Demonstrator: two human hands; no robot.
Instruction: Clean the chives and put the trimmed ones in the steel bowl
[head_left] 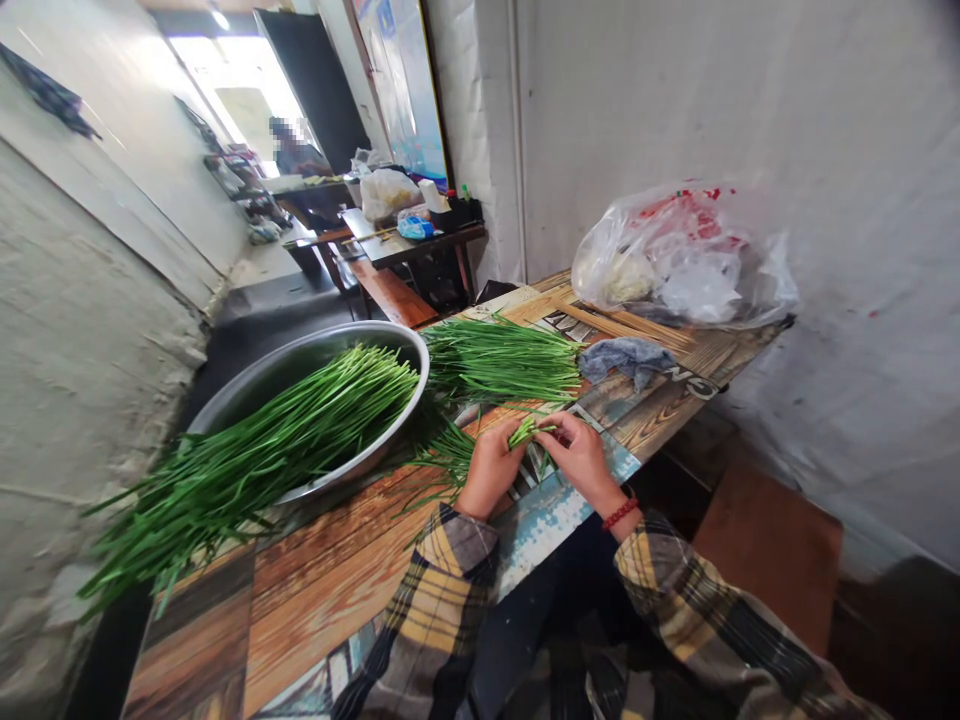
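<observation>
Near the table's front edge, my left hand [490,468] is closed around a small bunch of garlic chives [527,431], their pale cut ends pointing right. The fingertips of my right hand [581,458] pinch at those ends, close beside the left hand. Green leaves of the bunch trail out to the left behind my left hand. Beyond both hands lies a larger pile of garlic chives [506,360]. To the left, a metal basin [421,375] holds a big heap of chives [300,425], whose long leaves hang over its rim.
A grey cloth [628,358] lies right of the pile, with thin wooden skewers [637,325] behind it. Clear plastic bags [686,260] sit against the wall on the wood-patterned table [322,600]. Farther back are another table [390,245] with bags and a seated person [296,155].
</observation>
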